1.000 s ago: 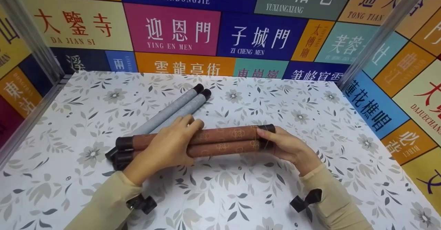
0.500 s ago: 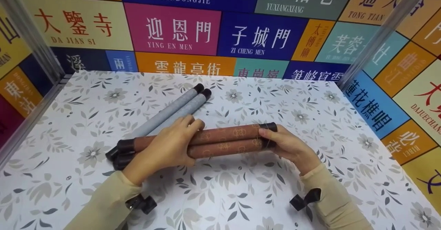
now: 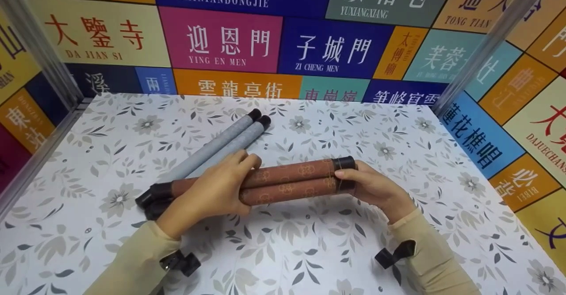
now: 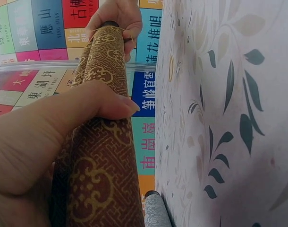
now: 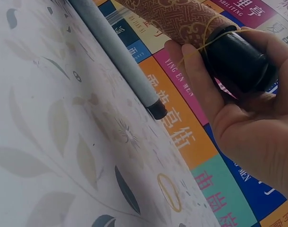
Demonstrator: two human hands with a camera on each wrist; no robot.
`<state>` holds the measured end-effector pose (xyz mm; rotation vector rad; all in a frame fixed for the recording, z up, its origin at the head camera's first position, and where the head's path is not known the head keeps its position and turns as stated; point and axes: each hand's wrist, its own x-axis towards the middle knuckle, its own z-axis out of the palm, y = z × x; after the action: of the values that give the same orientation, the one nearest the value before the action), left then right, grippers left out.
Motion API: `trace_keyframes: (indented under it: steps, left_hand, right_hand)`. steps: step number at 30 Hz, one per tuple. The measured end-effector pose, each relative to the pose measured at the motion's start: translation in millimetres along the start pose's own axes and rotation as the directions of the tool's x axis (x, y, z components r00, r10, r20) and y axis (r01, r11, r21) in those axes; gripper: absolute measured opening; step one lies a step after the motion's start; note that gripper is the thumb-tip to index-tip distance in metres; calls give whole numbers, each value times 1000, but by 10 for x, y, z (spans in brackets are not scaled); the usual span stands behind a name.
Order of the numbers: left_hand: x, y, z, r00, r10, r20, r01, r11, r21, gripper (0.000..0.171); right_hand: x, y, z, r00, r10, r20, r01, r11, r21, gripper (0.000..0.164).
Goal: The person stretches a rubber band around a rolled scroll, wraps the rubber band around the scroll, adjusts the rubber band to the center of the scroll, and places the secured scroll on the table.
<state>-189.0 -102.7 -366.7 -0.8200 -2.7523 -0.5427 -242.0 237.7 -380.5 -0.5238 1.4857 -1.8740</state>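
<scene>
My left hand (image 3: 223, 182) grips the middle of a brown scroll (image 3: 287, 178), its two patterned rolls lying side by side with black end caps. In the left wrist view, the left thumb (image 4: 120, 106) presses along the near roll. My right hand (image 3: 376, 186) is curled around the scroll's right end, its fingers and thumb on either side of the black cap (image 5: 241, 61). A thin yellow rubber band (image 5: 207, 40) loops that end and stretches between right fingertips and thumb. Behind the left hand lies a grey scroll (image 3: 212, 144), also two rolls with black caps, partly covered.
Another yellow rubber band (image 5: 170, 192) lies on the table in the wrist views. White flowered cloth (image 3: 300, 250) covers the tabletop. Walls of coloured lettered panels (image 3: 221, 38) and clear corner posts (image 3: 482, 38) stand at the back and sides.
The scroll's right end has risen slightly and shifted a little to the right with the right hand. The right thumb has moved slightly along the end; the left hand keeps its grip.
</scene>
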Motion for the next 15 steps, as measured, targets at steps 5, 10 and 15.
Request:
trace_keyframes:
  steps: [5, 10, 15]
  left_hand:
    - [5, 5, 2, 1000, -1, 0, 1, 1000, 9, 74]
    - [0, 4, 3, 1000, -1, 6, 1, 1000, -1, 73]
    - [-14, -5, 5, 1000, 3, 10, -3, 999, -32, 74]
  right_hand:
    - [1, 13, -10, 1000, -15, 6, 15, 1000, -6, 28]
    - [10, 27, -17, 999, -35, 21, 35, 999, -2, 30]
    - [11, 28, -17, 997, -60, 56, 59, 998, 19, 34]
